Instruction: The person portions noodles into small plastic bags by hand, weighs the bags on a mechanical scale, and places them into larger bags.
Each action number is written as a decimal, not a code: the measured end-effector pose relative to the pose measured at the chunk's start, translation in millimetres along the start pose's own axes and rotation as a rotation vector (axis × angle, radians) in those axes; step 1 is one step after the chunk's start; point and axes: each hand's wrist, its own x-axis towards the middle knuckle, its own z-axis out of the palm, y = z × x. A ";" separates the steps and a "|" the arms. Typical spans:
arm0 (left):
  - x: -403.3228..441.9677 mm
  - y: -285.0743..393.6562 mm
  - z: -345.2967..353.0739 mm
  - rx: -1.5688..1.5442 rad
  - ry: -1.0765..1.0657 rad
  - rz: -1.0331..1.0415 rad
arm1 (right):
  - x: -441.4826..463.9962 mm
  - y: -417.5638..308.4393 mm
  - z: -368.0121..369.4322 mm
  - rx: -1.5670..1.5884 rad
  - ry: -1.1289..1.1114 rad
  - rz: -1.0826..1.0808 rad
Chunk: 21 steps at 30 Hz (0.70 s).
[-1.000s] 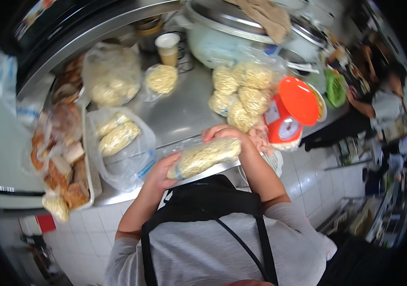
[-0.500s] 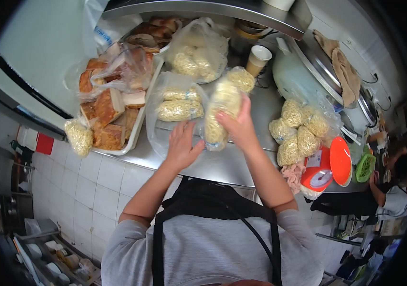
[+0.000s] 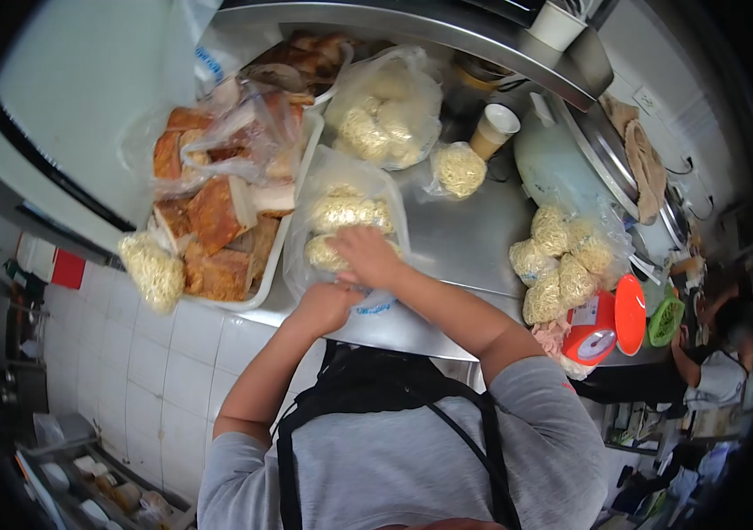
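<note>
**Stainless-steel kitchen counter with film-wrapped noodles under both hands**

White floor tiles (image 3: 169, 380) border the stainless-steel counter (image 3: 465, 243) at lower left. Far left, a bagged noodle bundle (image 3: 154, 272) sits against the corner of a white plastic tray (image 3: 281, 252), which is loaded with browned slabs of meat (image 3: 218, 212), partly under clear film.

Next, the left hand (image 3: 328, 306) is at the near edge of a translucent plastic bag (image 3: 341, 168), its fingers curled narrow; whether they pinch the plastic cannot be told. The right hand (image 3: 365, 254) lies over the lower noodle pack (image 3: 322, 253), fingers extended and close together; the view does not show whether they grip it. This pack lies in the translucent bag, just below the upper noodle pack (image 3: 350, 214).

Handling, as judged: each pack is probably light to moderate in weight, soft and yielding, with slick film that may slide under dry fingertips. Strands could crush or break under a hard pinch. The best hold is a broad palm across the middle, thumb opposite the fingers; lifting by loose film could tear it.

Behind stands a larger bag of noodles (image 3: 385, 115); farther right, a small noodle bundle (image 3: 460, 170) beside a paper cup (image 3: 496, 130), then clustered noodle bags (image 3: 557, 265) near an orange-red dial scale (image 3: 588, 327).
</note>
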 end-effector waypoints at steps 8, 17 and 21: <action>11.7 13.4 -15.9 -0.107 -0.095 0.089 | 24.9 14.9 12.1 0.277 0.138 -0.023; 4.3 23.9 -60.9 -0.445 0.090 0.003 | -2.8 167.0 -45.0 0.123 0.251 1.137; 12.3 27.9 -61.1 -0.502 0.241 -0.009 | -3.4 182.3 -6.6 -0.119 0.180 1.262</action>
